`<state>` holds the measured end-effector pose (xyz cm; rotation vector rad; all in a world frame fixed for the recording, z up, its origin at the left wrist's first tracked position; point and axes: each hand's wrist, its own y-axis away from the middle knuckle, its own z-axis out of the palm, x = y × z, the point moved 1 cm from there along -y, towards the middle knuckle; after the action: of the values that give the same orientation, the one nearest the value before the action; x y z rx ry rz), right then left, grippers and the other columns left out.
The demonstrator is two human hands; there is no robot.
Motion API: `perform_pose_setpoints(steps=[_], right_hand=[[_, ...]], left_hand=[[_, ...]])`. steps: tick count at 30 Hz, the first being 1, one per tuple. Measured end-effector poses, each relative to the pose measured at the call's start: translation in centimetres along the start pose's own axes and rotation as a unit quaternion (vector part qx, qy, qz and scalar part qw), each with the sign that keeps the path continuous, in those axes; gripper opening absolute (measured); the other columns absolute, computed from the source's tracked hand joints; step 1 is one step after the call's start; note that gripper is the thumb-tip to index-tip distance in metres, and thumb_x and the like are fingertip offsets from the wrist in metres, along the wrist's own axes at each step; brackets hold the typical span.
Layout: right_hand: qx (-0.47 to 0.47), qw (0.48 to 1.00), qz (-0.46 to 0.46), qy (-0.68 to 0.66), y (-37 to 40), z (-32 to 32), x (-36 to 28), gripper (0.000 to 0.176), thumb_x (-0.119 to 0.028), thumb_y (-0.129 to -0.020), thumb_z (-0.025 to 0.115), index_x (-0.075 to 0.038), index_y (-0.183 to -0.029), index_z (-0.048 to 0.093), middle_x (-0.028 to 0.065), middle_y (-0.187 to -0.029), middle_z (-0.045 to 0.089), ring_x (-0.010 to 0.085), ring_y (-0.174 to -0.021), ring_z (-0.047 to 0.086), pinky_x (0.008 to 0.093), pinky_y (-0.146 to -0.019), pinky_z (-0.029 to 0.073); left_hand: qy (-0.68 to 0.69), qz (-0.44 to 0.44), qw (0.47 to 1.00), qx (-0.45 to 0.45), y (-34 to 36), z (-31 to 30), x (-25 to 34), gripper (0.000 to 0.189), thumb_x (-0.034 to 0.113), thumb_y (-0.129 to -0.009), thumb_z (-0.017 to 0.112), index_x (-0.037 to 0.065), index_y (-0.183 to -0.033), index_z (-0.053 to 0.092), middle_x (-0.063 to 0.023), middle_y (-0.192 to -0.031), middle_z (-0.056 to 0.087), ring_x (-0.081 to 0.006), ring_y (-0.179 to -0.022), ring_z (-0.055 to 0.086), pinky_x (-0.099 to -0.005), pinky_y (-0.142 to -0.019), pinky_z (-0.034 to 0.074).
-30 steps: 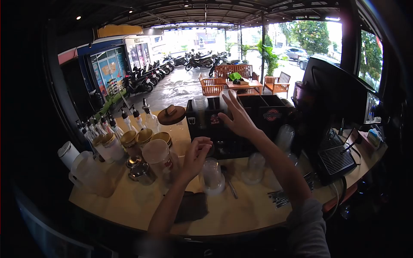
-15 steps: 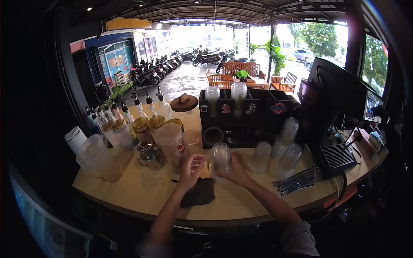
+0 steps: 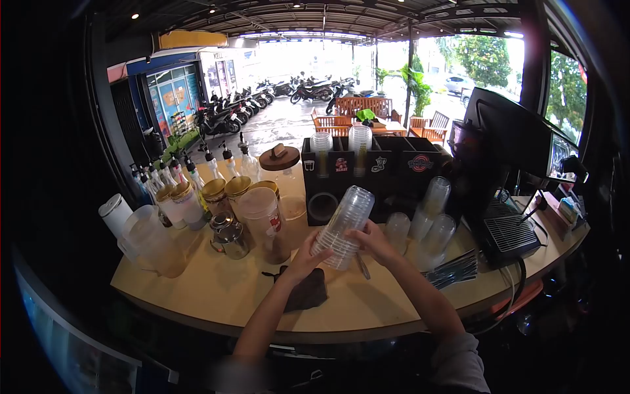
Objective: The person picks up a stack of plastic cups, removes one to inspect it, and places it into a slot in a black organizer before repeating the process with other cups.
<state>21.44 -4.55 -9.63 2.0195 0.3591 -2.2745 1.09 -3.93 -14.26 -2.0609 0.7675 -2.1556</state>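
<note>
A nested stack of clear plastic cups (image 3: pixel 349 213) is tilted above the wooden counter, its rims toward me and its bases leaning up to the right. My left hand (image 3: pixel 308 258) grips the stack low on its left side, near the rims. On the other side, my right hand (image 3: pixel 371 240) wraps around it with the thumb on the front. A dark folded cloth (image 3: pixel 306 291) lies on the counter below my left hand. Just under the stack, a thin, slim utensil (image 3: pixel 363 267) is partly visible. More upside-down cups (image 3: pixel 397 231) stand right of my right hand.
Plastic pitchers (image 3: pixel 151 240), a metal pot (image 3: pixel 229 236), gold-rimmed canisters (image 3: pixel 214 192) and pump bottles (image 3: pixel 211 162) crowd the left. A black organizer (image 3: pixel 400 164) holding cup stacks stands behind. Wrapped straws (image 3: pixel 453 269) and an espresso machine (image 3: pixel 512 226) are on the right.
The cup stack has been lifted and tilted from the counter. My left hand, earlier apart with bent fingers, has closed on it; my right hand has risen with it.
</note>
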Motion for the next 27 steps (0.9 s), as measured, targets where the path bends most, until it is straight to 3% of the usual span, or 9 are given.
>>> perform_pose_setpoints(steps=[2,5,8,11,20,27], right_hand=[[-0.015,1.000,-0.006,-0.015,0.3,0.2,-1.2,0.064,-0.025,-0.075,0.075,-0.001,-0.123,0.042,0.0122,-0.116,0.054,0.0207,-0.107,0.055,0.0352,-0.094,0.043],[-0.061,0.997,-0.037,-0.011,0.9,-0.1,-2.1,0.078,-0.025,-0.071,0.078,-0.002,-0.131,0.033,0.0135,-0.122,0.050,0.0225,-0.115,0.049,0.0372,-0.100,0.038],[-0.097,0.992,-0.067,0.047,1.7,-0.4,-3.2,0.092,-0.023,-0.067,0.081,-0.003,-0.136,0.023,0.0151,-0.129,0.043,0.0242,-0.122,0.044,0.0386,-0.103,0.035],[-0.102,0.991,-0.062,0.053,2.5,0.0,-4.7,0.101,-0.021,-0.063,0.084,-0.003,-0.138,0.019,0.0161,-0.132,0.039,0.0259,-0.124,0.041,0.0393,-0.103,0.034],[-0.065,0.993,-0.087,0.048,2.4,0.2,-3.6,0.102,-0.020,-0.062,0.084,-0.003,-0.138,0.018,0.0154,-0.130,0.040,0.0265,-0.124,0.041,0.0399,-0.103,0.035],[-0.075,0.993,-0.084,0.041,3.0,1.1,-3.2,0.101,-0.016,-0.061,0.085,-0.004,-0.137,0.020,0.0129,-0.130,0.040,0.0242,-0.123,0.042,0.0390,-0.103,0.036]], left_hand=[[0.098,-0.132,0.983,-0.075,0.3,1.3,3.3,0.058,0.034,-0.082,0.068,-0.001,-0.123,0.045,-0.0087,-0.111,0.057,-0.0133,-0.101,0.057,-0.0293,-0.089,0.045],[0.129,-0.103,0.983,-0.083,0.1,2.0,4.4,0.051,0.033,-0.083,0.068,0.000,-0.118,0.050,-0.0053,-0.101,0.061,-0.0119,-0.093,0.059,-0.0277,-0.084,0.047],[0.119,-0.061,0.987,-0.087,-0.1,2.6,5.0,0.045,0.031,-0.083,0.068,0.000,-0.113,0.054,-0.0051,-0.099,0.062,-0.0116,-0.092,0.060,-0.0271,-0.083,0.047],[0.108,-0.078,0.987,-0.085,0.0,2.9,6.1,0.044,0.030,-0.082,0.069,0.001,-0.112,0.055,-0.0056,-0.100,0.063,-0.0114,-0.092,0.060,-0.0264,-0.083,0.047],[0.086,-0.014,0.992,-0.087,-0.2,2.8,6.5,0.044,0.029,-0.080,0.071,0.000,-0.110,0.056,-0.0059,-0.100,0.063,-0.0119,-0.092,0.060,-0.0265,-0.083,0.047],[0.091,-0.045,0.991,-0.087,0.3,2.3,6.4,0.045,0.026,-0.078,0.074,0.001,-0.111,0.055,-0.0062,-0.101,0.063,-0.0114,-0.092,0.060,-0.0264,-0.083,0.047]])
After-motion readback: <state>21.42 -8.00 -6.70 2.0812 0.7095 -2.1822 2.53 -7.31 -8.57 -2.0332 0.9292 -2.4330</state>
